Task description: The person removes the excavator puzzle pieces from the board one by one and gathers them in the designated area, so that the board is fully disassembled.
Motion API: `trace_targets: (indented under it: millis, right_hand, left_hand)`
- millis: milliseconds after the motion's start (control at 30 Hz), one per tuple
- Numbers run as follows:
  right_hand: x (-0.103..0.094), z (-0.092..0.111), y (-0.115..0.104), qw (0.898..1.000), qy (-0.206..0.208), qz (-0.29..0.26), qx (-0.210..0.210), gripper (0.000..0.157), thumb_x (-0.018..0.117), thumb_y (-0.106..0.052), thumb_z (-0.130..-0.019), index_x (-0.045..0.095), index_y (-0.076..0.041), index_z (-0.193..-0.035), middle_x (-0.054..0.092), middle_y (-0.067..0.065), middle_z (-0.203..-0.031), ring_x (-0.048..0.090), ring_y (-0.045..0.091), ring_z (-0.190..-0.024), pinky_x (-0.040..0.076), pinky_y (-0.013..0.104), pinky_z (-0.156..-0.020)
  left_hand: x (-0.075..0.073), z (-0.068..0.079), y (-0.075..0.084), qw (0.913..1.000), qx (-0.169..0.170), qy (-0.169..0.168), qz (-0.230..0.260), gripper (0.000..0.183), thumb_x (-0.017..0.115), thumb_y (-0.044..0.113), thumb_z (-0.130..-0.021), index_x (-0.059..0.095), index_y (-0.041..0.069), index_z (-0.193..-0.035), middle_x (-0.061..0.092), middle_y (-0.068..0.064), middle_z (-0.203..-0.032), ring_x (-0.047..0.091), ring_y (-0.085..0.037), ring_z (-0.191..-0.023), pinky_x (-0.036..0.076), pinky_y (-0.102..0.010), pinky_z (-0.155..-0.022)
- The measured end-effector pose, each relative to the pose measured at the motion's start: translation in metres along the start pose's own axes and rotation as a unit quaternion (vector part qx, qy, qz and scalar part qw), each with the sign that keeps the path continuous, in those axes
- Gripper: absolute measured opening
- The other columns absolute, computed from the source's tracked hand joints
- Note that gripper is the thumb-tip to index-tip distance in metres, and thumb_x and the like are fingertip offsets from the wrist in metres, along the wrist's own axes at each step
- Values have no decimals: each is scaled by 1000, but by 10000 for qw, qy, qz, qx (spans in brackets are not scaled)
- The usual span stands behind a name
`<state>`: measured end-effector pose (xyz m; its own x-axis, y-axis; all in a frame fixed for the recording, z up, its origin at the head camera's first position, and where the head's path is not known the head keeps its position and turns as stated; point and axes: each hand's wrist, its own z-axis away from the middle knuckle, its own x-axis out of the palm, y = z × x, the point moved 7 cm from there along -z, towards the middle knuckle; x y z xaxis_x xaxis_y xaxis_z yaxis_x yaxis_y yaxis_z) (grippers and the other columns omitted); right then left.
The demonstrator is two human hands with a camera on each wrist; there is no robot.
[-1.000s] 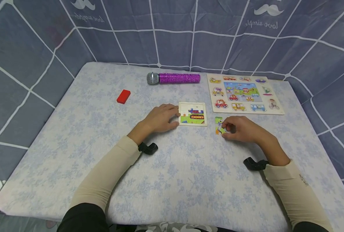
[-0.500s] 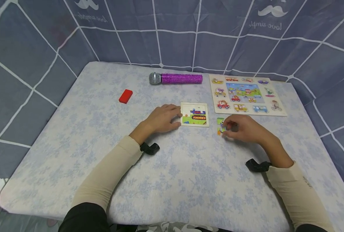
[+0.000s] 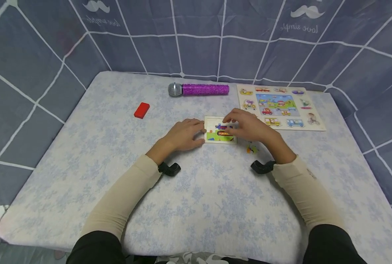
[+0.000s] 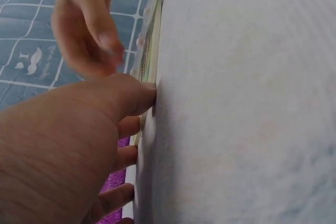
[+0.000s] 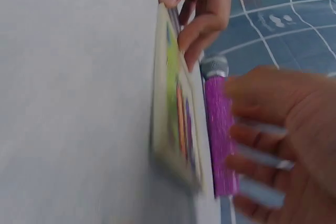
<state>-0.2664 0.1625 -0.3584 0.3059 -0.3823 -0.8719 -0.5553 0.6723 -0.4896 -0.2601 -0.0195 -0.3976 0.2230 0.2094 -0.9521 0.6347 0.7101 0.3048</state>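
the small puzzle tray [image 3: 219, 130] is steadied at its left edge by the left hand's [image 3: 182, 135] fingertips. the right hand [image 3: 248, 126] hovers above it; its grip cannot be told. the tray is judged light, stiff and best held by the rim.

- The person is wearing long cream sleeves [image 3: 123, 198] reaching down to both wrists.
- Black clothing is showing at both upper arms.
- A small black wrist mount [image 3: 169, 169] is sitting at the left cuff, and another [image 3: 261, 167] at the right.
- The left hand [image 3: 182, 135] and right hand [image 3: 248, 126] are going bare, with no gloves.
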Motion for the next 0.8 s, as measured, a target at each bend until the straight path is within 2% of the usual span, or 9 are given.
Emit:
trace_targets:
  millis: [133,267,367,600,800]
  right_hand:
    - [14,-28,-2,9976,-488,315,387,40,73,-21,-95,66,1,-127,59,17,-118,56,31,-98,48,47,-87]
    - [20,-38,1,9956,-593,333,644,33,75,-17,-91,69,1,-119,61,16,-111,56,31,-99,48,46,-89]
    - [21,-39,4,9960,-535,141,707,30,75,-15,-91,70,1,-115,61,16,-110,55,31,-100,47,46,-90]
    - [18,-34,11,9927,-475,11,1107,40,76,-22,-92,66,0,-123,54,17,-117,50,31,-103,45,47,-90]
    - [21,-33,12,9941,-434,-99,987,33,77,-20,-90,67,-1,-115,56,15,-112,50,31,-100,44,47,-88]
  left_hand:
    - [0,1,-1,10000,23,9,19,41,63,38,-100,64,15,-134,47,-10,-152,41,-32,-139,40,-53,-107]
    - [-1,1,-1,10000,78,27,18,42,63,38,-100,63,15,-134,46,-11,-152,41,-32,-140,40,-53,-107]
    - [-2,0,-1,10000,65,30,7,42,63,38,-100,63,14,-134,46,-11,-153,41,-32,-139,40,-53,-107]
    - [-3,0,-1,10000,11,-54,3,43,61,39,-100,62,15,-136,44,-9,-155,39,-31,-141,39,-53,-107]
    - [-2,1,0,10000,7,-86,35,44,61,39,-100,62,14,-137,43,-9,-155,38,-31,-142,38,-53,-108]
